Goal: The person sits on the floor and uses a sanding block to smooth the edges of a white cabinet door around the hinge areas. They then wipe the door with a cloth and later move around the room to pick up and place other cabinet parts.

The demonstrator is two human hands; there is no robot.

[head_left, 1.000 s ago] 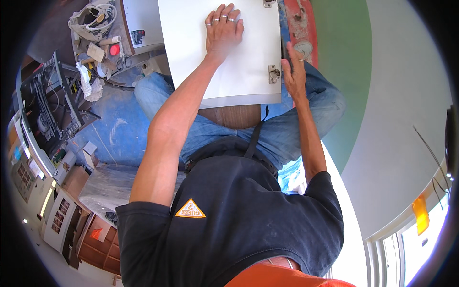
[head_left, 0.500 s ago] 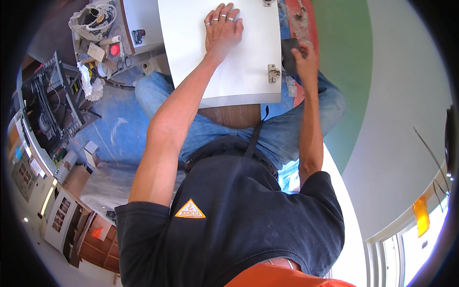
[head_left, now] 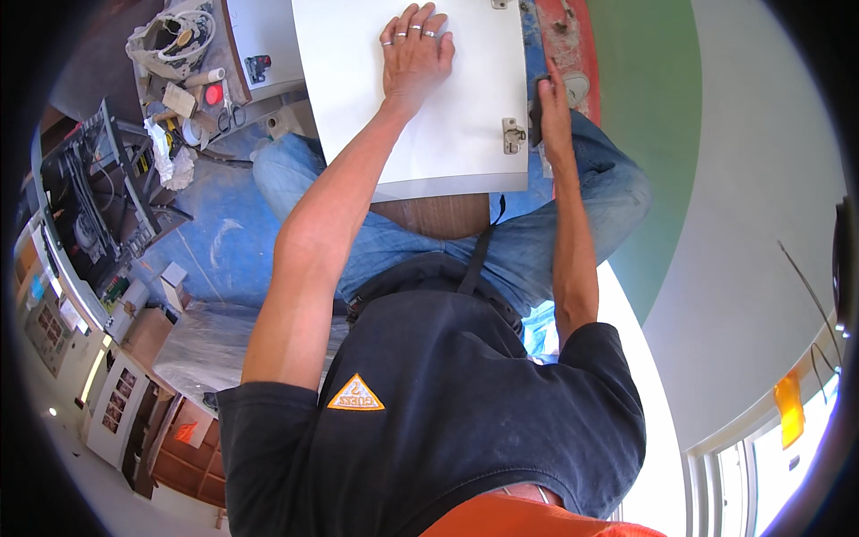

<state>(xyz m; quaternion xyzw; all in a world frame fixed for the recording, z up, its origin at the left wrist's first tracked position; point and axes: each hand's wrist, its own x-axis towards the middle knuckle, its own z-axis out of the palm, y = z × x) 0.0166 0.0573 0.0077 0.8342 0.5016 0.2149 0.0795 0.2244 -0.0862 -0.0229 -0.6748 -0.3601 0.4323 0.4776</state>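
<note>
Well, I feared my right grip [head_left: 556, 116], holding a dark pad [head_left: 536, 120] beside the white board [head_left: 456, 107] between the knees [head_left: 616, 183], could hit a hinge [head_left: 513, 136] if my flat, open left grip [head_left: 414, 64] slid.

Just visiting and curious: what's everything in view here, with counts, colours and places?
Flat rectangular panel: 1, white, top centre
Metal hinges: 2, silver, panel's right edge
Flat pad: 1, dark grey, beside that edge
Round lid: 1, red, upper left
Scissors: 1 pair, grey, beside lid
Spattered container: 1, whitish, upper left
Metal frame: 1, black, far left
Floor covering: 1, blue, centre left
Other clutter: uncounted, mixed colours, left side
T-shirt: 1, black, lower centre
Jeans: 1 pair, blue, centre
Left hand: 1, silver-ringed, on panel
Right hand: 1, bare, at pad
</note>
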